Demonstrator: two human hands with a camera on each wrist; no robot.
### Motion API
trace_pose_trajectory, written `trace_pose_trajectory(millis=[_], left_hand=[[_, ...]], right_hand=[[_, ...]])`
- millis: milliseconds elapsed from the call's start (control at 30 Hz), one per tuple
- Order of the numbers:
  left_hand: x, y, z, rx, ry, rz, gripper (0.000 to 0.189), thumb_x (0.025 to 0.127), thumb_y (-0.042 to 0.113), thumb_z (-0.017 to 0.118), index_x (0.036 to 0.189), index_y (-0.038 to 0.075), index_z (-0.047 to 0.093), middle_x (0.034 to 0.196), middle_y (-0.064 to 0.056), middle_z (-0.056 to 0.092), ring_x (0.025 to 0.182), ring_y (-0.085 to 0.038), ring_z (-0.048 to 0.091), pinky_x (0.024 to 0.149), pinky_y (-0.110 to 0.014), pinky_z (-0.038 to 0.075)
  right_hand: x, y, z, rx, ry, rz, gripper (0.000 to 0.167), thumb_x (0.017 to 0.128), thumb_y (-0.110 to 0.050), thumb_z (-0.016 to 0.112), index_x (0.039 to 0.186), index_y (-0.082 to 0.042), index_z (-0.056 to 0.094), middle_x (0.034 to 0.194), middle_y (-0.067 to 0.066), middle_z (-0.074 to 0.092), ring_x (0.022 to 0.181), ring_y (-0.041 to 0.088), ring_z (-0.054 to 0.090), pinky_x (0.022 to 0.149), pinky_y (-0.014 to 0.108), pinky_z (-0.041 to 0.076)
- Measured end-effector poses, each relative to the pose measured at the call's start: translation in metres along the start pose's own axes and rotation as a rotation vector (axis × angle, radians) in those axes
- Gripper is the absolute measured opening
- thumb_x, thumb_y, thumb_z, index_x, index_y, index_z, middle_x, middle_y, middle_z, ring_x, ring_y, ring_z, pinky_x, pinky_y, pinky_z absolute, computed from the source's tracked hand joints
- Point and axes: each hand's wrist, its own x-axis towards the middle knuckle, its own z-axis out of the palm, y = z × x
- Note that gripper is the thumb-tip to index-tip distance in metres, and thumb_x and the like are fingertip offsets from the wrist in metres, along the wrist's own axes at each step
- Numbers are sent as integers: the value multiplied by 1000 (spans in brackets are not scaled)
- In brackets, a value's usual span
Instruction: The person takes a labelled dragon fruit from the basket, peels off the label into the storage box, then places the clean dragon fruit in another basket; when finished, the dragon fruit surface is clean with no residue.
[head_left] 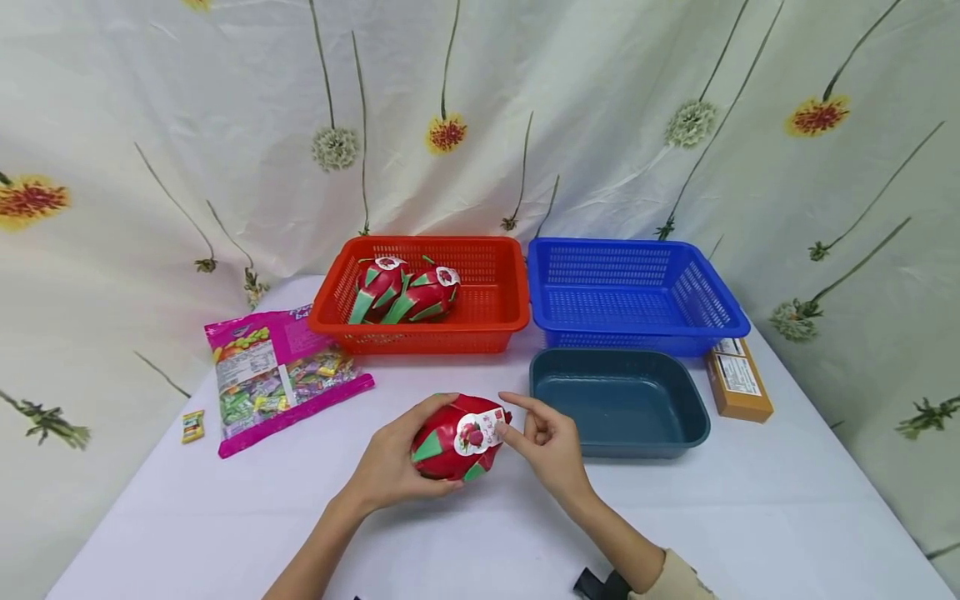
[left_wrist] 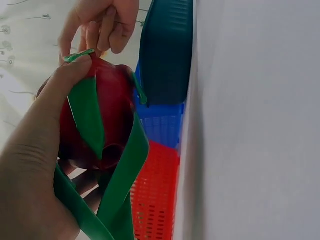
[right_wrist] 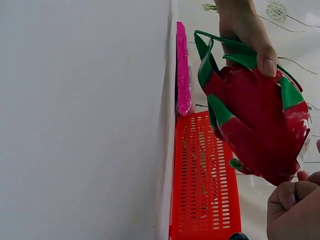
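A red dragon fruit [head_left: 442, 446] with green scales is held above the table in my left hand [head_left: 393, 467], thumb and fingers on opposite sides of it. A white label [head_left: 471, 433] with a fruit picture faces up on its skin. At the label's right end, my right hand's [head_left: 551, 450] thumb touches the label; the index finger stretches out apart from it, the other fingers bent. In the left wrist view, the left thumb lies along the dragon fruit [left_wrist: 112, 90]. In the right wrist view, the dragon fruit's [right_wrist: 255, 110] tip is close to the right fingers.
Two more dragon fruits [head_left: 427, 296] lie in a red basket [head_left: 420, 337]. Right of it stand a blue basket [head_left: 637, 337], a dark teal tub [head_left: 622, 450] and an orange-brown box [head_left: 742, 387]. At left lie a pink candy bag [head_left: 262, 367] and one small candy [head_left: 192, 426].
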Motion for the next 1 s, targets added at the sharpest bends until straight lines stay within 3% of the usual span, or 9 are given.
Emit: trace_pose_trajectory(millis=[200,467,733,1000], left_hand=[[0,4,2,-22,16,62,93,60,54,80,138,28,38,130,4,50,111,-14,51,77,-35,53],[1,4,2,-23,32,78,93,60,54,80,138,26,39,132,5,48,113,-14,50,78,-35,53],[1,4,4,-4,16,22,95,59,53,81,139,29,36,128,4,51,110,-14,51,74,-33,54],[0,4,7,15,-6,-87,97,55,58,81,138,40,35,123,10,53,103,-6,51,73,-29,52]], right_hand=[[-1,9,1,77,35,98,26,83,-4,68,107,5,66,51,4,32,45,7,27,39,20,22],[-2,16,4,176,103,96,16,84,0,65,97,9,67,50,2,32,48,7,31,43,23,23],[0,13,4,137,118,85,10,85,0,63,90,8,66,49,2,33,47,6,31,43,21,24],[1,13,0,137,94,115,8,86,2,61,88,9,63,49,1,31,47,7,30,44,21,24]])
